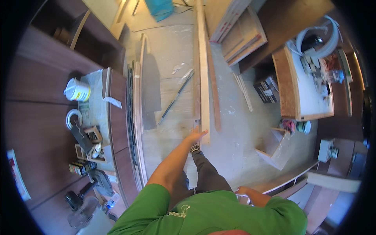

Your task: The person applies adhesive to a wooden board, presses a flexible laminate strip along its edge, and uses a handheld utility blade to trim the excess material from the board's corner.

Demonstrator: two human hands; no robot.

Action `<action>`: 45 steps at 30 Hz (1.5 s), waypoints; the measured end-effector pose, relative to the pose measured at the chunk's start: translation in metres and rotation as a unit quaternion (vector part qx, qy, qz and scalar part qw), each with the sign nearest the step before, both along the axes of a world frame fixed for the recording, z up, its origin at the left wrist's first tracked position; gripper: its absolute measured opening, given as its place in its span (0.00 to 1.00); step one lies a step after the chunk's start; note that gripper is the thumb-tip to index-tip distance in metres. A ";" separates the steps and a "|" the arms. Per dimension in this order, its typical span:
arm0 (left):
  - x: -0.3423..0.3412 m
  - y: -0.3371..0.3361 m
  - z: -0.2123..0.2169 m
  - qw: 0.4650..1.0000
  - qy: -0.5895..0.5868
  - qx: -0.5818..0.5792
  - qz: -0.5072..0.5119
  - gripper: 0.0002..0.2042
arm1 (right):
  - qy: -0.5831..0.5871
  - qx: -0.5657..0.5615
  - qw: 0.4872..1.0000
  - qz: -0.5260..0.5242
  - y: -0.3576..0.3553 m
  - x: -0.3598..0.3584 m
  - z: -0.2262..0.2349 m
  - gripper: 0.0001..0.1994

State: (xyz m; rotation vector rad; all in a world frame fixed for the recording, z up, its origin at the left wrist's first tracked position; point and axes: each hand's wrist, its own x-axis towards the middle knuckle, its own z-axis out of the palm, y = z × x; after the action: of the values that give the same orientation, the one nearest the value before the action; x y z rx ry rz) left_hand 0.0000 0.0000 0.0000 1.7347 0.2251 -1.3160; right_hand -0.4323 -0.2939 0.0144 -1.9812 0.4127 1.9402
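My left arm reaches forward and down, and my left hand point(197, 135) is closed at the near end of a long brown wooden strip point(197, 94), its thumb pointing right. Right beside that strip runs a pale wooden batten point(205, 86), whose near end passes the hand. A thinner brown wood strip point(215, 94) lies to their right on the floor. My right hand point(242, 191) is bent back close to my hip, its fingers curled by something small and whitish. What it holds is partly hidden by my green shirt.
A dark narrow bar point(176, 97) lies on the floor to the left. Long strips point(137, 113) lean along the left cabinet, which carries a white bucket point(77, 90). To the right stand a small wooden frame point(274, 150), a dark box point(266, 92) and a cluttered white-topped cabinet point(303, 92).
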 end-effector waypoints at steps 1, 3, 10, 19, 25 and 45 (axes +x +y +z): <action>-0.004 0.012 -0.010 0.996 -0.057 0.006 -0.066 0.47 | 0.012 -0.008 1.000 -0.023 0.000 0.005 0.012 0.25; 0.017 0.057 0.003 0.982 -0.145 0.031 -0.117 0.46 | 0.059 -0.085 0.963 -0.248 0.034 0.103 0.028 0.20; -0.106 0.208 0.080 0.986 -0.100 0.057 -0.117 0.36 | -0.331 -0.037 0.808 -0.486 0.073 0.115 0.014 0.16; -0.209 0.332 0.257 0.949 -0.017 -0.290 0.121 0.21 | -0.147 -0.100 0.929 -0.325 0.153 0.036 0.102 0.14; -0.221 0.426 0.160 0.973 0.081 -0.198 -0.081 0.22 | -0.117 -0.109 0.887 -0.433 0.225 -0.077 0.148 0.18; -0.226 0.212 0.280 0.778 -0.237 -0.283 -0.509 0.20 | -0.149 -0.174 0.709 -0.666 0.319 -0.291 0.126 0.22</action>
State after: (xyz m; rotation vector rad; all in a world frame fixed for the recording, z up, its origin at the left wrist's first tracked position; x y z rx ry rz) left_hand -0.2258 0.2115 0.2804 1.5636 -1.4482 -1.3450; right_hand -0.7236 0.0249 0.1404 -1.2932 1.6167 0.5934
